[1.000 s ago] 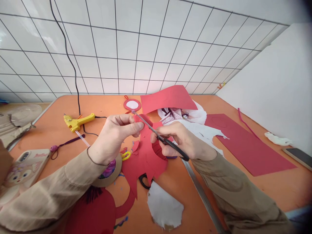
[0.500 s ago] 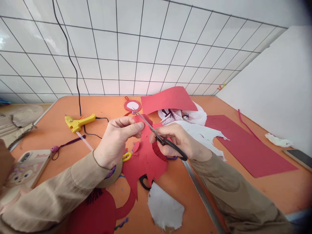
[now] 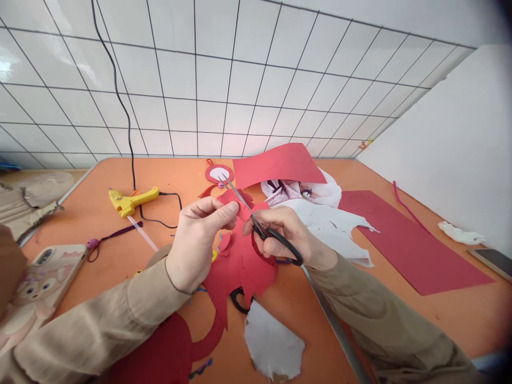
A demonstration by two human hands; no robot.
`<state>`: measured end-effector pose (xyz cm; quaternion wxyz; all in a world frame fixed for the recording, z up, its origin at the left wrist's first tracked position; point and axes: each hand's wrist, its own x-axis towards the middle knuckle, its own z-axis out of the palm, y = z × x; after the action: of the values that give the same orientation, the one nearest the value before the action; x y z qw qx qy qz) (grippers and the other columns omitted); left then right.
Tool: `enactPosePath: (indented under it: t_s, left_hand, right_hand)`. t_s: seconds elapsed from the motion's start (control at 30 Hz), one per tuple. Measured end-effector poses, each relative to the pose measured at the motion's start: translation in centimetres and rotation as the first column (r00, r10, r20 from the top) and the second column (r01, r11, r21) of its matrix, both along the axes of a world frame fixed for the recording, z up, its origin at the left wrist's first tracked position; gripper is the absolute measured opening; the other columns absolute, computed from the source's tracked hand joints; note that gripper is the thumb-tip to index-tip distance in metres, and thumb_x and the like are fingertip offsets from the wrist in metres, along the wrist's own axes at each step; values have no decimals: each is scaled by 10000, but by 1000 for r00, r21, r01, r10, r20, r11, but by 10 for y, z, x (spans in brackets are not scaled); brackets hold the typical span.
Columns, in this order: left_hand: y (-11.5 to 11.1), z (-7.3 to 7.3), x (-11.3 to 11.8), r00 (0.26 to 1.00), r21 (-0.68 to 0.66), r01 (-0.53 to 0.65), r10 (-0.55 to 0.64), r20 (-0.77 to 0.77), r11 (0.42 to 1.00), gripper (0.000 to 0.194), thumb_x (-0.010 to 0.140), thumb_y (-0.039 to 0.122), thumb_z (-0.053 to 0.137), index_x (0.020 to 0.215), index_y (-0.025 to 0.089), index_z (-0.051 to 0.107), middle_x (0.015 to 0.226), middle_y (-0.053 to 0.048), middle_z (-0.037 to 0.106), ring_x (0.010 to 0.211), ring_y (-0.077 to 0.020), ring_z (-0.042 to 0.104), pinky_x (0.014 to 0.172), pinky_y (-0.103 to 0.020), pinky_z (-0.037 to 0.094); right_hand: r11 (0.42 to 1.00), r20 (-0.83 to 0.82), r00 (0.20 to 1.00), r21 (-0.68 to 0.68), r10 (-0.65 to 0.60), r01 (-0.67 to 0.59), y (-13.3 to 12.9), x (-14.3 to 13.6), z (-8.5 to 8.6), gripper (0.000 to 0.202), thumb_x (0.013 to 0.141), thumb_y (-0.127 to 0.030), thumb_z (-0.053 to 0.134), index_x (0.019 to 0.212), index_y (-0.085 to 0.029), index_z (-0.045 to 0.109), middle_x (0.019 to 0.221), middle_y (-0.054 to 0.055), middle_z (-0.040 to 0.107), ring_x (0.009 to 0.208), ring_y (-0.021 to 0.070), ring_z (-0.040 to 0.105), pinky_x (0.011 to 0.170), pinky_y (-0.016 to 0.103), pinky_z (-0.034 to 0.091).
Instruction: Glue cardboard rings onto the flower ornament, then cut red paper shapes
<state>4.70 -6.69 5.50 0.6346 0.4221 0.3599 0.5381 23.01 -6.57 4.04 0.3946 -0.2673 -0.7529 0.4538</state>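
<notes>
Black-handled scissors [image 3: 276, 241] are in my right hand [image 3: 286, 234], its fingers round the handles and the blades slightly apart, pointing up and left. My left hand [image 3: 202, 229] pinches a small red piece of paper [image 3: 241, 208] between thumb and fingers, right by the blades. Cut red paper scraps [image 3: 236, 266] lie on the orange table below my hands. Beyond the blade tips is a round red piece with a white centre [image 3: 219, 173] and a red loop.
A yellow glue gun [image 3: 132, 201] with a black cord and a phone [image 3: 44, 282] lie at left. Red sheets [image 3: 412, 240], torn white material [image 3: 328, 224] and another phone [image 3: 494, 261] are at right. A metal ruler [image 3: 336, 325] and a grey-white scrap [image 3: 274, 338] lie nearer.
The scissors' blades have opened a little, and more of the red piece shows at my left fingertips. The view has shifted slightly.
</notes>
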Motion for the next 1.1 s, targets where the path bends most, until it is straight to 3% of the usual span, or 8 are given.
enactPosePath:
  t_s: [0.2, 0.47, 1.1]
  left_hand:
    - [-3, -3, 1, 999, -15, -53, 53, 7, 998, 225, 719, 282, 773, 559, 183, 648, 560, 15, 592, 588, -101, 502, 631, -252, 437]
    - [0, -4, 0, 999, -4, -37, 37, 3, 999, 220, 725, 275, 767, 562, 178, 655, 554, 13, 587, 582, -97, 499, 624, -248, 431]
    - [0, -1, 0, 999, -8, -36, 36, -11, 999, 214, 709, 269, 768, 555, 178, 650, 544, 14, 588, 579, -98, 500, 626, -252, 431]
  right_hand:
    - [999, -29, 999, 25, -40, 41, -2, -6, -6, 470, 831, -580, 665, 858, -111, 645, 667, 11, 549, 571, 99, 484, 498, 214, 392]
    - [994, 53, 993, 41, -105, 103, -5, -7, -6, 513, 810, -626, 655, 852, -115, 641, 647, 4, 533, 554, 98, 451, 479, 215, 385]
    - [996, 22, 996, 26, -85, 85, -5, -6, -6, 465, 810, -584, 679, 835, -121, 640, 642, -3, 513, 548, 93, 428, 470, 213, 369]
